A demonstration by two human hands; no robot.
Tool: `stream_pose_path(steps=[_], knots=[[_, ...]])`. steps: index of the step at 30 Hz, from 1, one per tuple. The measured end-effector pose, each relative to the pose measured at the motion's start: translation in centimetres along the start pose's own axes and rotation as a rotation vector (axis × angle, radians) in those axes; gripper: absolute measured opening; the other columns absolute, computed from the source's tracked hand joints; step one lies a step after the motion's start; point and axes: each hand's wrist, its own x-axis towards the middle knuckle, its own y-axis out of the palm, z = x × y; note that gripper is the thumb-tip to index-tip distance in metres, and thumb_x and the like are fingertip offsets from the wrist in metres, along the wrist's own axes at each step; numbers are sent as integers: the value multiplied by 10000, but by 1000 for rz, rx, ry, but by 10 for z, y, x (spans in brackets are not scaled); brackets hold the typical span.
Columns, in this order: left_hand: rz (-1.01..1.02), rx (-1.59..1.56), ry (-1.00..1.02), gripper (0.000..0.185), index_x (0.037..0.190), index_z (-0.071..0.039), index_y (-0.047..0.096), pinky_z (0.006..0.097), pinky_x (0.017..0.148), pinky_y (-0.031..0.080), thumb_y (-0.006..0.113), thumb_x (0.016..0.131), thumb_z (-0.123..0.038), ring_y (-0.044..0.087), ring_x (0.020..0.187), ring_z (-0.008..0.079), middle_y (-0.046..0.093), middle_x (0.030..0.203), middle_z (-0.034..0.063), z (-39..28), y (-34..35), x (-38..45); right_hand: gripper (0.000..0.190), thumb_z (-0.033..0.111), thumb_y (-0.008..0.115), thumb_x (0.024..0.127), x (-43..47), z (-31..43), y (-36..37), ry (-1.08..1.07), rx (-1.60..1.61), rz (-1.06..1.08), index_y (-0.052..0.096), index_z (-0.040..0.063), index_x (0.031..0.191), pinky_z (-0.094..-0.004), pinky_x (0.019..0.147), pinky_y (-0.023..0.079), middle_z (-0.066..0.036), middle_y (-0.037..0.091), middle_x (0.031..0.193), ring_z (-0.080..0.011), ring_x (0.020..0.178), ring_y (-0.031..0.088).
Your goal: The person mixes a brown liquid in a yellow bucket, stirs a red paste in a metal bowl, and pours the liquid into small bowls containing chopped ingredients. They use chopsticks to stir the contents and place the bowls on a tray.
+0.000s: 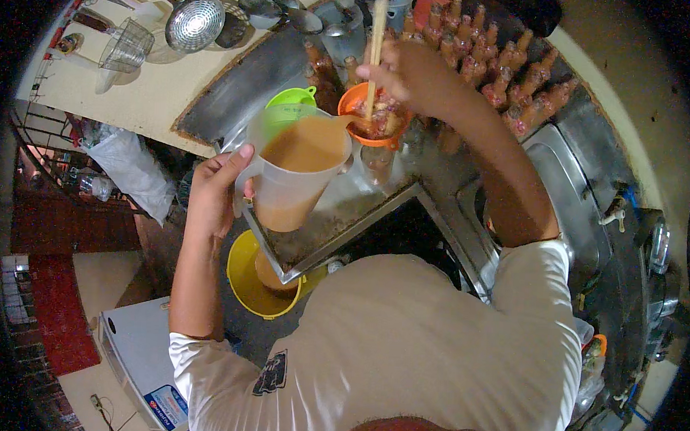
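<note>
My left hand grips the handle of a translucent plastic measuring jug, tilted to the right, with orange-brown liquid at its spout. The spout is over an orange funnel that holds reddish and pale chopped bits. Pale wooden sticks, seemingly chopsticks, point down into that funnel from my right hand. A lime-green funnel stands behind the jug, partly hidden by it. Just below the orange funnel is a clear glass or plastic vessel.
Many filled bottles crowd the back right of the steel counter. A steel sink lies to the right. Below the counter's front corner, a yellow bucket holds brownish liquid. Strainers and ladles hang at upper left.
</note>
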Motion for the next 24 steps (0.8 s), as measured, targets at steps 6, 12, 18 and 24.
stream_pose_path(steps=[6, 12, 18, 24], knots=[[10, -6, -7, 338, 837, -19, 677, 246, 557, 426, 741, 920, -341, 531, 537, 99, 638, 686, 29, 1, -2, 0, 342, 313, 629, 963, -1, 5, 7, 141, 188, 106, 687, -22, 931, -401, 638, 523, -167, 650, 708, -301, 656, 664], [15, -5, 0, 334, 843, -13, 683, 245, 555, 428, 732, 928, -332, 530, 536, 99, 643, 700, 28, -4, 2, -2, 353, 325, 631, 960, -4, 1, 4, 158, 168, 55, 673, -23, 914, -426, 614, 496, -186, 646, 716, -310, 648, 653], [-4, 21, -7, 327, 839, -19, 685, 248, 554, 431, 728, 930, -330, 535, 532, 101, 648, 699, 26, -8, 4, -2, 365, 331, 633, 956, -11, -4, 5, 189, 160, 6, 674, -23, 879, -436, 618, 505, -197, 661, 747, -330, 647, 655], [6, 47, -12, 323, 824, -26, 680, 251, 560, 432, 727, 932, -327, 535, 535, 105, 649, 699, 29, -6, 0, 2, 347, 329, 624, 971, -18, -12, 12, 119, 131, 76, 683, -10, 929, -401, 677, 526, -183, 675, 784, -300, 730, 681]])
